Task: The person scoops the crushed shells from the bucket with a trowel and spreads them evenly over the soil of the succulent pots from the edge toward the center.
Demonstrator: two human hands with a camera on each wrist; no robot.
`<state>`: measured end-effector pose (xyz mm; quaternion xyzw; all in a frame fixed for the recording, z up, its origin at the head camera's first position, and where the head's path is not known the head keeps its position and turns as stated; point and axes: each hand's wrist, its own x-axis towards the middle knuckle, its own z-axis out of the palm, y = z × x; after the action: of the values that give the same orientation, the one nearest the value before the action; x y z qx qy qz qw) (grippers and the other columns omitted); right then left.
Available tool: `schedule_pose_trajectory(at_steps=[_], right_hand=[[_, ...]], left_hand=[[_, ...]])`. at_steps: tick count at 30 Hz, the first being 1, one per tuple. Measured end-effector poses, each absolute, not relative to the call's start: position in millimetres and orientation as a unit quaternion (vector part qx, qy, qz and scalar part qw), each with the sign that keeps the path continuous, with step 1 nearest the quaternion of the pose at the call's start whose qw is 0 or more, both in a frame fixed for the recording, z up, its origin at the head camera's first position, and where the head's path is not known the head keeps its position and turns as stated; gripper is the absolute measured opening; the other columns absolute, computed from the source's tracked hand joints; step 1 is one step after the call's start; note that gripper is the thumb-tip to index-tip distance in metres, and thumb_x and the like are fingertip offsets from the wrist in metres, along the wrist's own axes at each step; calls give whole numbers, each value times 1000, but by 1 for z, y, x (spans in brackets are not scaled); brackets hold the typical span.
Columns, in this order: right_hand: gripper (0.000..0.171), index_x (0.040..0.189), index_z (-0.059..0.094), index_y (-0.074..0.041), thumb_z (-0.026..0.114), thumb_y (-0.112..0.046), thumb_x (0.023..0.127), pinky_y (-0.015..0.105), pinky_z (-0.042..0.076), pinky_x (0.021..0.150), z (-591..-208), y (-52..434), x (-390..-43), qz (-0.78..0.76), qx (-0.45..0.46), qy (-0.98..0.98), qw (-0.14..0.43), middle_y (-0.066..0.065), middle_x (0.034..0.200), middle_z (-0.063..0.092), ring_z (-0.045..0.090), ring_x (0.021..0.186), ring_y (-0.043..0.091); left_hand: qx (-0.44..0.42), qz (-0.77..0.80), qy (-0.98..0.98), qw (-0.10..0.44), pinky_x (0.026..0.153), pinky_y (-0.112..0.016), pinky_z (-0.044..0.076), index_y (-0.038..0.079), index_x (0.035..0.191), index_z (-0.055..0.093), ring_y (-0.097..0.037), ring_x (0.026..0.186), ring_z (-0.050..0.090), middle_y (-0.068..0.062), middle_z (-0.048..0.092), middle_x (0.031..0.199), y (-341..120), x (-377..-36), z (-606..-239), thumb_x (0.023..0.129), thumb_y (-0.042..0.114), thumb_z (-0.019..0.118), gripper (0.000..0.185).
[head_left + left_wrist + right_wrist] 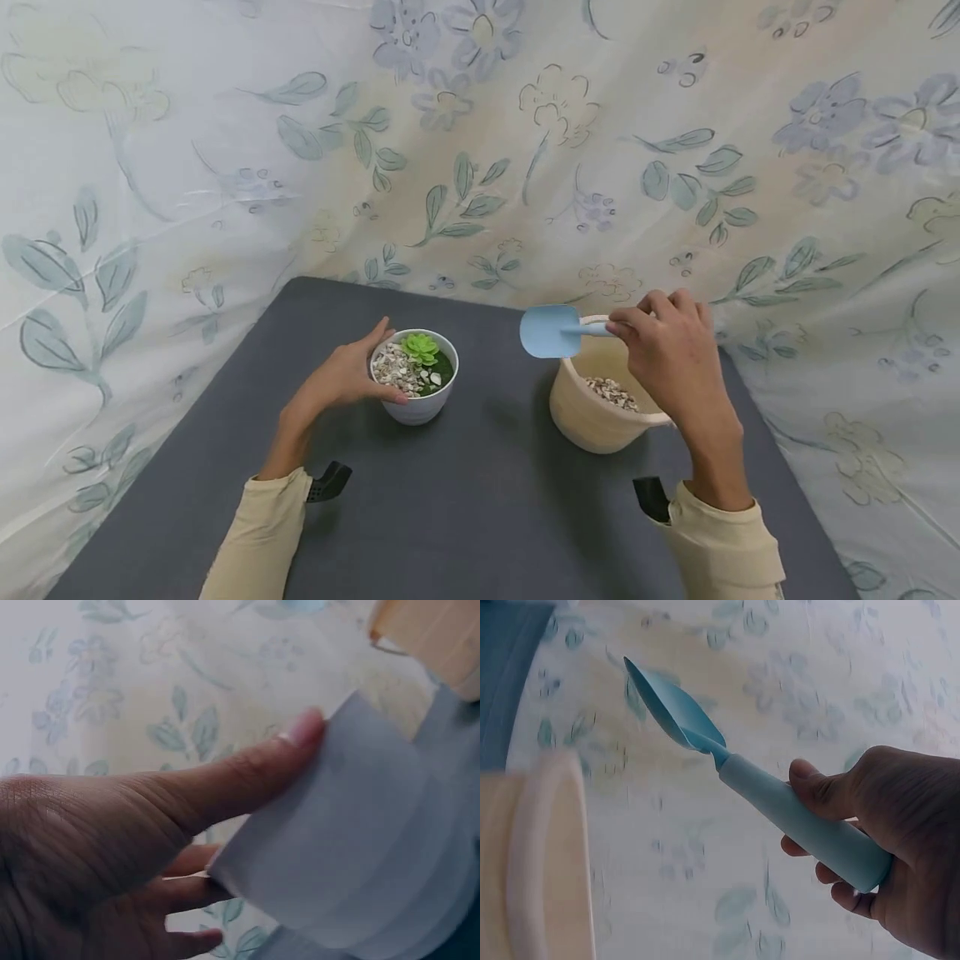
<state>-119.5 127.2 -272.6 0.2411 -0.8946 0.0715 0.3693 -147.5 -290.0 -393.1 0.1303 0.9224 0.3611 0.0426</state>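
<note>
Two containers on the dark table (465, 517). At left, left hand (341, 379) cupped round the small white pot (416, 408), fingers curled against its wall, steadying it; green succulent (420, 347) inside, pebbles (396, 369) over part of the soil. At right, right hand (671, 350) pinching the handle of the blue scoop (551, 331), blade empty above the beige bucket (592, 412) of pebbles. Probably between scoops, topping the pot. Next: dipping the blade into the bucket, lifting level across the gap, tipping over bare soil.
</note>
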Motion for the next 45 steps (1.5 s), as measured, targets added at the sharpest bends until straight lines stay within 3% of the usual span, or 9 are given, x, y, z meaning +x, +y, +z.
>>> schedule_pose_trajectory(at_steps=[5,11,16,20,29,31,35,40,45], right_hand=[[10,99,82,-4,78,-3,90,50,31,75,-278,163,-111,82,197,-906,366,16,85,64,47,83,36],[11,99,81,-1,80,-2,88,48,29,72,-286,204,-103,71,152,-918,358,18,84,62,47,84,38],[7,94,81,-2,80,-6,88,50,35,71,-294,228,-107,13,141,-931,336,17,82,61,45,80,38],[8,93,81,-1,81,-7,88,56,41,76,-305,225,-125,-36,127,-949,287,20,82,60,46,81,39],[7,89,80,0,80,-7,90,53,47,84,-325,212,-152,-92,128,-957,243,24,88,65,50,86,40],[4,84,79,-1,79,-2,88,52,47,84,-329,211,-156,-102,133,-955,246,24,88,65,50,86,39],[18,72,74,-3,76,9,85,49,46,81,-336,209,-164,-127,149,-947,254,22,86,64,51,86,38],[21,68,73,-4,77,6,86,45,45,76,-346,206,-173,-141,173,-942,251,21,79,63,54,83,38],[9,76,80,-7,87,-6,81,45,42,72,-352,203,-181,-109,175,-954,219,19,72,65,53,76,36]], left_hand=[[175,359,914,75,119,-68,35,12,170,5,-46,159,26,-11,29,173,-300,-160,-386,75,47,94,134],[206,340,915,63,118,-71,36,12,170,11,-51,157,26,-21,19,174,-295,-165,-381,77,43,93,128],[215,382,897,-50,118,-71,36,17,167,28,-48,158,27,-16,19,176,-237,-160,-382,87,37,86,101],[256,421,860,-132,120,-61,40,16,160,45,-39,156,38,-13,34,171,-159,-155,-389,89,31,85,83],[301,427,844,-121,115,-55,49,12,155,52,-38,151,46,-17,37,169,-57,-155,-405,91,40,82,76],[297,425,846,-127,113,-53,51,9,153,54,-39,149,49,-19,38,168,-50,-154,-406,91,39,82,75],[290,431,844,-134,110,-51,53,3,146,60,-39,146,52,-23,41,165,-44,-152,-407,90,36,83,69],[284,433,843,-144,108,-50,55,1,140,65,-39,142,56,-25,46,161,-42,-152,-405,91,32,83,61],[284,429,846,-142,107,-48,56,2,141,65,-38,142,56,-23,46,162,-41,-154,-404,91,33,83,61]])
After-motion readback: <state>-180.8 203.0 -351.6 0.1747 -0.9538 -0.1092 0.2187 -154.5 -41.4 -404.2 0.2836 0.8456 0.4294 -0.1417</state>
